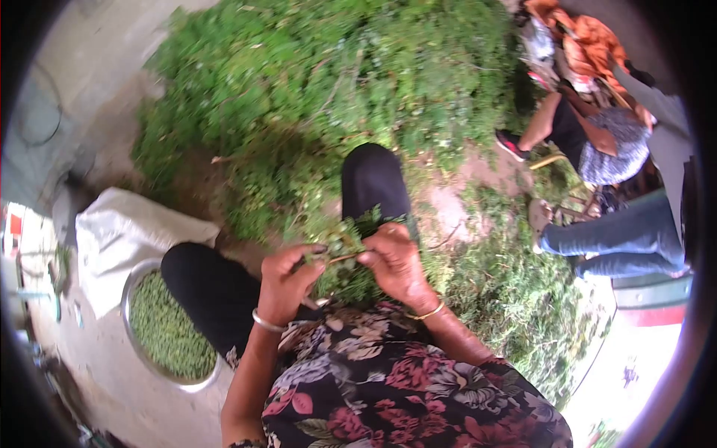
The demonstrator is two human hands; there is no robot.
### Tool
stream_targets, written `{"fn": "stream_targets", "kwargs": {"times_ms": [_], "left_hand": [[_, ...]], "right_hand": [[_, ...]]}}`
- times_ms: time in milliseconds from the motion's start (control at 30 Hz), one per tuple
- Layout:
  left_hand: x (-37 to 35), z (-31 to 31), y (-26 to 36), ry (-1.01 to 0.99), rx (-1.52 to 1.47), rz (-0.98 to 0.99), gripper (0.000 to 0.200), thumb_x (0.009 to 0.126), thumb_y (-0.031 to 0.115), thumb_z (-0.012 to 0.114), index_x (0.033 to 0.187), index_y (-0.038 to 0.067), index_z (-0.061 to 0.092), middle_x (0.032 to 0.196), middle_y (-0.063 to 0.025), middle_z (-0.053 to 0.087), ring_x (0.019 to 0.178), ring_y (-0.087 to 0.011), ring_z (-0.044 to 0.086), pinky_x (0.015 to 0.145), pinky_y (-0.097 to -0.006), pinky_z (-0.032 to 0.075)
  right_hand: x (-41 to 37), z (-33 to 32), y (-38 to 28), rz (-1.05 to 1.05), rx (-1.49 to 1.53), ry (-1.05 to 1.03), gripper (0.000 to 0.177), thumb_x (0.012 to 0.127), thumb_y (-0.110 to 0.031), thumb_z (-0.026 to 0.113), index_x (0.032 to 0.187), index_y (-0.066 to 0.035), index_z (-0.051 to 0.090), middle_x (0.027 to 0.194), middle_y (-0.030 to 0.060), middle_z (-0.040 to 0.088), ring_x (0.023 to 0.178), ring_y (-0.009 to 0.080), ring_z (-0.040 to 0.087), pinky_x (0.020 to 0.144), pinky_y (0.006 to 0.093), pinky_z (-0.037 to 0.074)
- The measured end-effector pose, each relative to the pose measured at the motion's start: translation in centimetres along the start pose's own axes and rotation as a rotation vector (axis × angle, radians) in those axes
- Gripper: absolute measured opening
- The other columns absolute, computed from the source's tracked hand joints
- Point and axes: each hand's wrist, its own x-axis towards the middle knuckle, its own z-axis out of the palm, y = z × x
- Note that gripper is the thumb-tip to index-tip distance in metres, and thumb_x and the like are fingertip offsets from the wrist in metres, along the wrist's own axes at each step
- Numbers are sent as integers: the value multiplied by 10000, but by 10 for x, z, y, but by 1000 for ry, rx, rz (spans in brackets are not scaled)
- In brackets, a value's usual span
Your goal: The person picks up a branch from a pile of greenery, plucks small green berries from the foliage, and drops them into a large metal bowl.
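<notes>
Sprig (pixel 341 252) is up over the lap, caught between both hands, dead centre. Sweeping from the left: a white sack (pixel 123 224) on the ground, and just beside it a bowl (pixel 125 302) filled with green pickings (pixel 168 332), close against the knee. The left hand (pixel 287 280) is clenched on the stem, fingers curled round it. The right hand (pixel 396 263) pinches the other end with thumb and fingertips. Judging by that grip, a firm anchor from the left and short pulls close to the stem from the right would do it cleanly. Beyond lies a heap of greens (pixel 336 89), and at far right other people (pixel 620 239) sit.
</notes>
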Motion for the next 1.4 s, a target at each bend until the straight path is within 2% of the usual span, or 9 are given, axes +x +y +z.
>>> {"fn": "stream_targets", "kwargs": {"times_ms": [300,467,667,833,900,1000,1200,1267,1400], "left_hand": [[0,-1,-7,-14,343,382,158,757,9,642,901,-55,657,628,0,576,499,-45,477,465,-204,372],[-4,3,-3,-41,-246,-101,79,728,-13,634,790,-50,603,616,-24,565,476,-59,483,432,-205,362],[-7,1,4,-152,185,27,111,787,63,612,819,-44,606,590,12,523,486,-51,474,430,-222,358],[-14,-32,-16,-12,-21,-218,147,845,118,584,859,-26,609,619,-26,545,498,-83,494,433,-222,365],[-8,-53,-30,91,-620,-223,171,875,147,567,928,-13,597,717,-97,596,568,-138,551,447,-239,404],[-10,-46,-19,137,-802,-180,210,903,196,545,979,2,572,807,-144,613,628,-190,590,451,-291,468],[15,-15,-39,-90,-734,-98,331,890,216,595,1088,-47,561,937,-157,639,773,-204,627,621,-341,527],[20,-3,-42,-115,-728,-105,369,895,230,595,1107,-67,539,958,-145,636,821,-207,636,710,-352,547],[26,6,-41,-167,-984,-59,433,850,230,667,1115,-78,518,972,-122,633,899,-204,636,806,-334,525]], "right_hand": [[1,0,2,-60,37,-38,153,704,-77,730,795,-42,612,673,99,576,682,302,574,769,379,414],[-2,3,4,-79,22,9,156,709,-79,733,806,-45,617,680,85,589,710,280,600,823,384,435],[0,2,4,-59,30,-26,186,654,-61,760,772,-43,618,669,85,581,692,297,586,788,392,436],[3,-1,0,38,64,-41,185,657,-22,752,769,-32,605,655,78,554,685,270,535,731,374,423],[4,-2,0,91,111,-35,175,675,-9,745,764,-30,596,656,63,558,682,237,531,774,358,414],[2,-2,2,72,116,-71,212,670,-2,750,775,-14,567,697,44,516,719,215,486,679,326,422],[-1,-3,5,38,220,-115,245,672,22,745,844,-29,578,740,27,519,797,206,512,743,321,440],[0,-2,5,34,238,-109,219,655,6,754,795,-42,592,640,33,534,650,219,519,857,365,411],[3,-4,5,-15,193,-171,236,657,9,751,818,-58,593,636,44,546,632,229,529,847,366,417]]}}
